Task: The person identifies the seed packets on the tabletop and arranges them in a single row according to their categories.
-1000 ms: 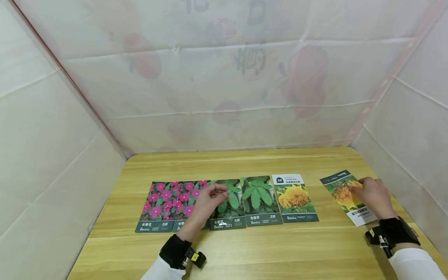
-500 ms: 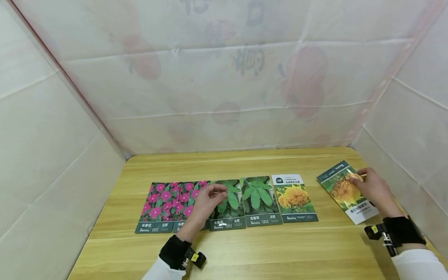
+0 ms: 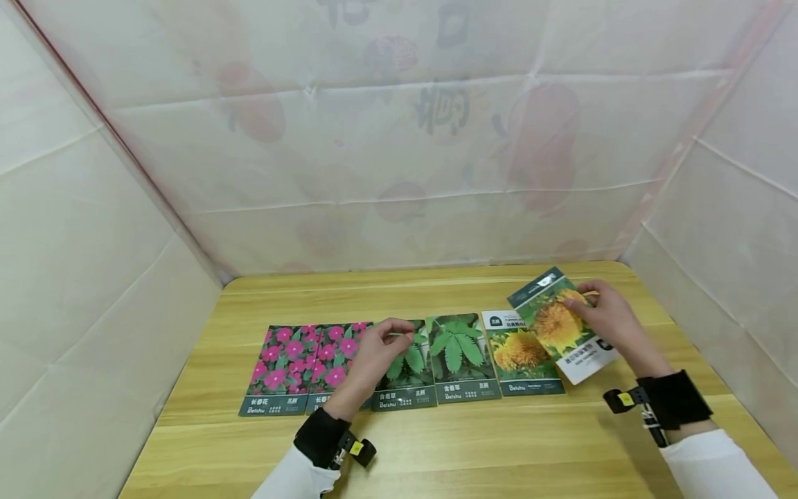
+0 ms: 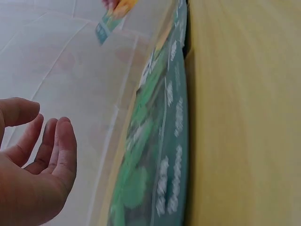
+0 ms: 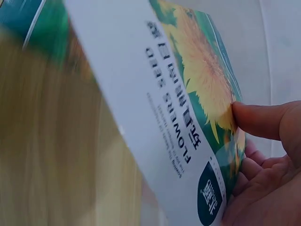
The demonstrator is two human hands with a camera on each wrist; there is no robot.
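My right hand [image 3: 614, 324] pinches a flower seed packet [image 3: 553, 320] with a yellow bloom, thumb on the front and fingers behind. Upside down and tilted, the packet is above the table and overlaps the view of a matching yellow-flower packet [image 3: 517, 357] lying there. My left hand [image 3: 374, 357], its fingers loosely curled and holding nothing, hovers over the row. Beneath it lie a green-leaf packet [image 3: 404, 396] and a pink-flower packet [image 3: 330, 357], both partly hidden. In the left wrist view, a gap separates thumb and fingertips [image 4: 66, 129].
The row also includes another green-leaf packet [image 3: 460, 350] and, at its left end, another pink-flower packet [image 3: 279, 367]. They lie face up on a wooden table [image 3: 474, 450]. Pale fabric walls [image 3: 374, 159] enclose the table at the back and both sides.
My right hand has lifted the yellow-flower packet from the right side of the table and carried it left to the row's end. The left hand has barely moved.
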